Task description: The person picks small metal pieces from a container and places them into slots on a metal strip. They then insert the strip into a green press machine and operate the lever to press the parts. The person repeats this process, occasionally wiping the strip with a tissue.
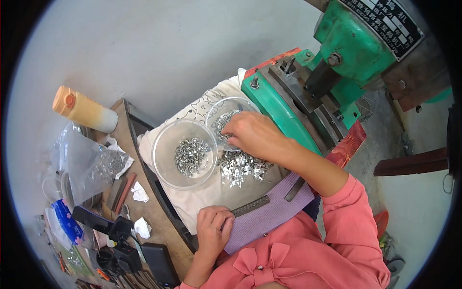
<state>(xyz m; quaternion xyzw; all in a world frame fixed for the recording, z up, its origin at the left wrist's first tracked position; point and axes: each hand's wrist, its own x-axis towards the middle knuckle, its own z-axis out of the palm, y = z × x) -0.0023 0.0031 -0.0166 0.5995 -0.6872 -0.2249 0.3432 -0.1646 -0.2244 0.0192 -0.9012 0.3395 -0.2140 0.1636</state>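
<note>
Left hand [214, 229] grips end of dark notched strip [250, 206] on purple cloth [264, 219]. Right hand [255, 135] apart, in right clear tub [230, 98]; fingertip grip hidden. Strip filling unclear; many metal pieces [240, 169] remain loose, work apparently unfinished.

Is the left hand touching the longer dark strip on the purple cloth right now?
Touching. The head view shows the left hand closed on the left end of the longer dark strip, with no gap between them.
</note>
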